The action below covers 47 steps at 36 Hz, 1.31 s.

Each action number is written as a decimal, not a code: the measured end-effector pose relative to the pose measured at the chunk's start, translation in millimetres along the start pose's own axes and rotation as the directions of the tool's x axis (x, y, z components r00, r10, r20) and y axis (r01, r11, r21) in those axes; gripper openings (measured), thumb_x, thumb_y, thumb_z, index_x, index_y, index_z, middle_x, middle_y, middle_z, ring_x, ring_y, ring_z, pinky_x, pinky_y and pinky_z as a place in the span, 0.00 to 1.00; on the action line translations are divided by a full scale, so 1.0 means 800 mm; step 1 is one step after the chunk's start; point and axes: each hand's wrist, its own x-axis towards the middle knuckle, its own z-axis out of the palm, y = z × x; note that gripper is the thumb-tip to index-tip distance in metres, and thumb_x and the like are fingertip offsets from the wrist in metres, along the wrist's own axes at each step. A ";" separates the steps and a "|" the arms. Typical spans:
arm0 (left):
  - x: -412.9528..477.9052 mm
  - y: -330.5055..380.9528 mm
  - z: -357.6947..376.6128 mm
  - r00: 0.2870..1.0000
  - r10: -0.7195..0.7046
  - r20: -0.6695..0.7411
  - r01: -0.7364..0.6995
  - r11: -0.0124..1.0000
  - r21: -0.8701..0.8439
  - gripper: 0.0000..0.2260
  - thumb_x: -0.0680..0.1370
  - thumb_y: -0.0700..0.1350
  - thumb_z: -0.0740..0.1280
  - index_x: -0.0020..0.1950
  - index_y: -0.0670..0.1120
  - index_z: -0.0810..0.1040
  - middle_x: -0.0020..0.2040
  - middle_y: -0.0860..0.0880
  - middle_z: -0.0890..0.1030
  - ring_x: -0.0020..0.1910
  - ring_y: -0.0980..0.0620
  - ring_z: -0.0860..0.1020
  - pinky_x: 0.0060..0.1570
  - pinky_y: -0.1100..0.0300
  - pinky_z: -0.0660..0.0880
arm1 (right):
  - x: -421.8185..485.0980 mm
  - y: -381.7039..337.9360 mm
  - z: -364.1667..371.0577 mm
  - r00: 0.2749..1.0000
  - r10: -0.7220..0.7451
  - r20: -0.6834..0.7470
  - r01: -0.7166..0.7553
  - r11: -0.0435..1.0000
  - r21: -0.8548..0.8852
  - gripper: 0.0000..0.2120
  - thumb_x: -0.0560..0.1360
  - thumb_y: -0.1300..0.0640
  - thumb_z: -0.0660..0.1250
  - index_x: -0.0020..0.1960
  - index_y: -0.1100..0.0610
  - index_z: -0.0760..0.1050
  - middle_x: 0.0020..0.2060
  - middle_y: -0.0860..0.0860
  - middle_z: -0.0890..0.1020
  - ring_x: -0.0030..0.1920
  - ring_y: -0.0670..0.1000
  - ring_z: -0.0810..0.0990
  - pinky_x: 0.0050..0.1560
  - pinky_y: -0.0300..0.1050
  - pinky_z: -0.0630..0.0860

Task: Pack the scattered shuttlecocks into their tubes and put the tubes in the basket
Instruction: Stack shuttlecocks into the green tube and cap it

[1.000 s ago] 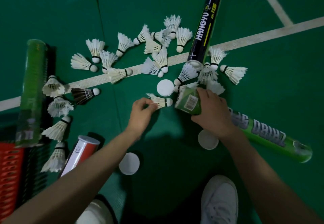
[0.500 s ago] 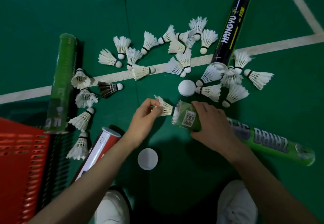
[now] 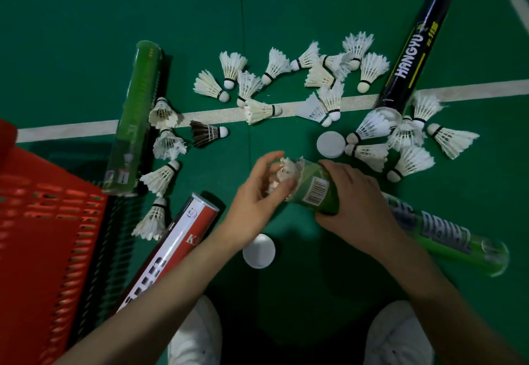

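Observation:
My right hand (image 3: pixel 355 201) grips the open end of a green tube (image 3: pixel 446 236) that lies on the court floor. My left hand (image 3: pixel 257 196) pinches a white shuttlecock (image 3: pixel 286 173) whose feathers stick out of the tube's mouth. Several white shuttlecocks (image 3: pixel 274 64) and one dark shuttlecock (image 3: pixel 206 134) lie scattered beyond my hands. A black tube (image 3: pixel 415 50) lies at the upper right, a second green tube (image 3: pixel 134 115) at the left, and a red and white tube (image 3: pixel 171 247) beside my left forearm. The red basket (image 3: pixel 34 236) stands at the left edge.
Two white round caps lie on the floor, one cap (image 3: pixel 330 144) beyond the tube mouth and another cap (image 3: pixel 259 250) under my left wrist. My white shoes (image 3: pixel 197 333) are at the bottom. A white court line (image 3: pixel 71 128) crosses the green floor.
My left hand picked the shuttlecock off the floor, carried it right to the tube mouth and pushed it partly inside. The view shifted, bringing the red basket further in.

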 end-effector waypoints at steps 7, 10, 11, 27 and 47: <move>-0.023 0.006 0.017 0.993 0.108 0.041 -0.115 0.955 0.273 0.21 0.81 0.60 0.46 0.74 0.64 0.49 0.75 0.68 0.47 0.74 0.69 0.44 0.76 0.50 0.44 | -0.002 -0.014 -0.004 0.997 0.007 -0.078 -0.008 1.000 -0.006 0.42 0.65 0.52 0.73 0.74 0.55 0.57 0.66 0.53 0.69 0.65 0.55 0.67 0.65 0.52 0.61; -0.024 0.006 0.028 0.998 0.025 0.063 -0.032 0.993 0.116 0.18 0.77 0.67 0.48 0.67 0.73 0.51 0.76 0.67 0.50 0.74 0.68 0.50 0.76 0.52 0.49 | 0.000 -0.014 -0.003 0.996 0.032 -0.083 -0.034 0.999 -0.028 0.41 0.66 0.52 0.73 0.74 0.55 0.58 0.66 0.53 0.69 0.66 0.56 0.68 0.66 0.53 0.61; -0.022 0.006 0.033 0.997 0.010 0.072 -0.018 0.994 0.107 0.20 0.75 0.69 0.49 0.67 0.73 0.51 0.76 0.67 0.51 0.74 0.68 0.50 0.76 0.52 0.50 | 0.000 -0.012 -0.002 0.996 0.032 -0.084 -0.034 0.999 -0.027 0.41 0.66 0.53 0.73 0.74 0.55 0.58 0.66 0.54 0.70 0.66 0.56 0.68 0.65 0.53 0.62; 0.083 0.006 0.061 0.972 -0.202 0.124 0.183 0.972 0.150 0.18 0.83 0.54 0.51 0.69 0.50 0.67 0.65 0.54 0.69 0.64 0.58 0.68 0.63 0.70 0.61 | 0.026 0.054 0.010 0.975 0.223 -0.001 -0.223 0.974 -0.050 0.42 0.68 0.50 0.72 0.75 0.54 0.53 0.69 0.54 0.66 0.67 0.57 0.67 0.66 0.53 0.62; 0.252 -0.009 0.046 0.973 -0.219 -0.074 0.229 0.862 0.453 0.12 0.76 0.42 0.69 0.58 0.41 0.80 0.60 0.49 0.78 0.56 0.51 0.76 0.61 0.63 0.68 | 0.068 0.092 -0.012 0.962 0.272 -0.005 -0.272 0.962 0.013 0.42 0.67 0.50 0.71 0.74 0.53 0.54 0.65 0.54 0.70 0.64 0.57 0.69 0.62 0.52 0.65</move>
